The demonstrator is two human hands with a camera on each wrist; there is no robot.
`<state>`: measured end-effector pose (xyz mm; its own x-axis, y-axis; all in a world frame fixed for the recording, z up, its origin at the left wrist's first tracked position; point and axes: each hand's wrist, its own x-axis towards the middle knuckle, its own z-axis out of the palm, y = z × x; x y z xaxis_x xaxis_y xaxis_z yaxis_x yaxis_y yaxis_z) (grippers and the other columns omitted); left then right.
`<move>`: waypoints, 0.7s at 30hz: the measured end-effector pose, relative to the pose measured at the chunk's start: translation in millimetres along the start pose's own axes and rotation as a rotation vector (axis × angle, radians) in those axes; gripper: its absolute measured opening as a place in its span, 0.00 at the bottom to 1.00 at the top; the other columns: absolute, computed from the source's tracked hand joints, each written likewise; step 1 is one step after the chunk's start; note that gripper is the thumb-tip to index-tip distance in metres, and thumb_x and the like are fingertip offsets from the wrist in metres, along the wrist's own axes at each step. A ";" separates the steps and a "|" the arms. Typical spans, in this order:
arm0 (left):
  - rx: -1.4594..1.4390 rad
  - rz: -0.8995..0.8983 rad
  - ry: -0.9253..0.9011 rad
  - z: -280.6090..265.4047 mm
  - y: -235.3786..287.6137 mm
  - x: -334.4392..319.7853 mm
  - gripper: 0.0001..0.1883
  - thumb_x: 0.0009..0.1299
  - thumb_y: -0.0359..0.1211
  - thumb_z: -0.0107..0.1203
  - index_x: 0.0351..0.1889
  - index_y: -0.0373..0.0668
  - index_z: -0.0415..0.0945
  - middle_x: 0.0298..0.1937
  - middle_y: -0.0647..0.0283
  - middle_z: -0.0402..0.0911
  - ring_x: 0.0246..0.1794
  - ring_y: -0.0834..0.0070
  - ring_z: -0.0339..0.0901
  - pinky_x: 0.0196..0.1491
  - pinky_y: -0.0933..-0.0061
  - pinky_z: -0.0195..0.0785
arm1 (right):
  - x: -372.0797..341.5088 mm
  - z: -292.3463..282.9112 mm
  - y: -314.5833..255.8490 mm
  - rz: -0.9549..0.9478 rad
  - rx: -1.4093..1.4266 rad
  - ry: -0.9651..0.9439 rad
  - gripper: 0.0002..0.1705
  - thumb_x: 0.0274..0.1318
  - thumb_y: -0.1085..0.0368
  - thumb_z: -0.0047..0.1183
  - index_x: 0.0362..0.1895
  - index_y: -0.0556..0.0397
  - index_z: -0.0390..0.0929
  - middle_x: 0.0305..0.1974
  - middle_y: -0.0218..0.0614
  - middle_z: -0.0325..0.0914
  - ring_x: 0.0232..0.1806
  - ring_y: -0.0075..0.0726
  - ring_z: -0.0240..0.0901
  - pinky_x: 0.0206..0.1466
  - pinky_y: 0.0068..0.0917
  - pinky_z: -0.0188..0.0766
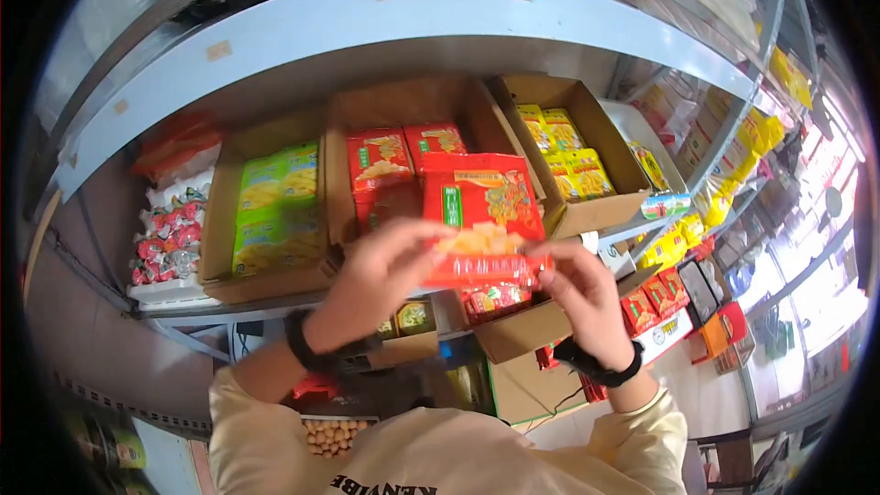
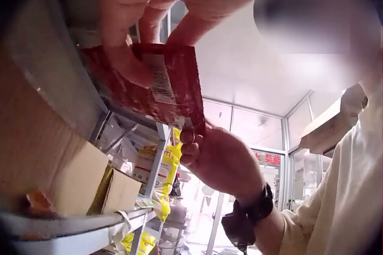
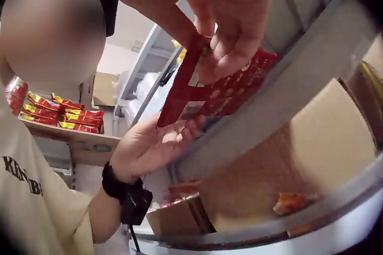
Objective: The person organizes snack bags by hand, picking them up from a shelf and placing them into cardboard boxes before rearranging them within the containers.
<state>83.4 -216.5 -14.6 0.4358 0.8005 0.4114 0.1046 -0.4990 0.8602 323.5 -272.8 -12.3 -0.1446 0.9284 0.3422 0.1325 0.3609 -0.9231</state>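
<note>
A red snack packet (image 1: 483, 211) with a picture of pale yellow pieces on its front is held up in front of the shelf. My right hand (image 1: 587, 298) pinches its near right corner between thumb and fingers. At its near left side is my left hand (image 1: 380, 275), blurred, with the thumb and fingers at the packet's edge. In the left wrist view the packet's back (image 2: 161, 81) shows a barcode, with left-hand fingers lying over it. Behind the packet stands a carton (image 1: 335, 156) of similar red packets.
On the shelf, a carton of green packets (image 1: 275, 211) stands left and a carton of yellow packets (image 1: 573, 160) right. Wrapped sweets (image 1: 170, 238) lie at far left. A metal shelf beam (image 1: 458, 5) crosses above. Lower down are more open cartons (image 1: 522, 335).
</note>
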 end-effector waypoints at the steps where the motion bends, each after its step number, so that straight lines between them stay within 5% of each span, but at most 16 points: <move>1: 0.049 0.009 -0.038 -13.8 9.0 11.6 0.12 0.68 0.29 0.50 0.48 0.35 0.73 0.41 0.63 0.77 0.42 0.82 0.73 0.44 0.79 0.67 | 13.2 -0.3 -8.3 0.052 0.031 -0.013 0.10 0.61 0.73 0.44 0.46 0.60 0.71 0.46 0.36 0.74 0.44 0.24 0.71 0.48 0.23 0.69; 3: 0.114 -0.144 -0.192 -39.9 24.1 41.5 0.14 0.72 0.30 0.45 0.51 0.32 0.70 0.52 0.60 0.74 0.53 0.78 0.70 0.54 0.76 0.64 | 47.8 0.7 -15.2 -0.090 0.005 -0.043 0.10 0.62 0.71 0.42 0.46 0.59 0.70 0.42 0.34 0.75 0.41 0.23 0.72 0.45 0.22 0.70; 5: -0.222 -0.278 -0.079 -52.3 18.2 63.9 0.16 0.72 0.32 0.45 0.54 0.33 0.70 0.55 0.58 0.72 0.52 0.75 0.71 0.54 0.73 0.68 | 84.9 -1.4 -7.7 -0.104 0.030 -0.074 0.10 0.63 0.70 0.41 0.46 0.58 0.70 0.40 0.34 0.75 0.38 0.24 0.73 0.43 0.22 0.71; 14: -0.131 -0.541 -0.161 -97.5 -79.4 183.8 0.16 0.66 0.28 0.49 0.52 0.38 0.73 0.47 0.64 0.74 0.41 0.82 0.70 0.46 0.79 0.68 | 250.5 -1.5 64.8 0.238 -0.135 -0.060 0.09 0.55 0.69 0.45 0.40 0.57 0.73 0.30 0.36 0.78 0.35 0.34 0.77 0.35 0.28 0.73; 16: -0.036 -0.635 -0.156 -93.3 -106.4 203.3 0.17 0.64 0.26 0.48 0.52 0.41 0.74 0.43 0.66 0.72 0.37 0.81 0.67 0.42 0.77 0.68 | 293.7 -8.0 120.8 0.003 -0.667 -0.226 0.08 0.50 0.69 0.47 0.33 0.57 0.77 0.31 0.39 0.79 0.35 0.40 0.77 0.35 0.33 0.74; 18: 0.031 -0.706 -0.182 -83.3 -132.3 210.0 0.17 0.64 0.27 0.48 0.52 0.39 0.74 0.47 0.63 0.71 0.39 0.78 0.67 0.41 0.76 0.67 | 332.6 -15.0 172.2 -0.401 -1.492 -0.565 0.10 0.40 0.63 0.54 0.25 0.57 0.80 0.34 0.42 0.79 0.36 0.51 0.76 0.38 0.40 0.74; 20: 0.079 -0.803 -0.274 -79.5 -157.7 217.5 0.18 0.64 0.29 0.50 0.53 0.39 0.73 0.53 0.60 0.69 0.44 0.74 0.67 0.45 0.72 0.68 | 341.5 -15.4 191.8 -0.759 -1.295 -0.814 0.07 0.40 0.63 0.56 0.24 0.53 0.79 0.26 0.36 0.76 0.28 0.35 0.71 0.30 0.36 0.69; 21: 0.141 -0.847 -0.324 -74.5 -162.8 217.6 0.18 0.64 0.29 0.51 0.53 0.40 0.73 0.55 0.60 0.68 0.47 0.72 0.67 0.48 0.70 0.69 | 339.8 -10.7 194.1 -0.630 -1.211 -0.825 0.07 0.40 0.62 0.57 0.24 0.52 0.79 0.24 0.34 0.75 0.26 0.31 0.70 0.27 0.35 0.67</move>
<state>94.6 63.7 -42.7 0.3907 0.7957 -0.4628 0.6020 0.1595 0.7824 310.6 113.7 -73.2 -0.8892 0.4555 0.0425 0.4567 0.8787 0.1390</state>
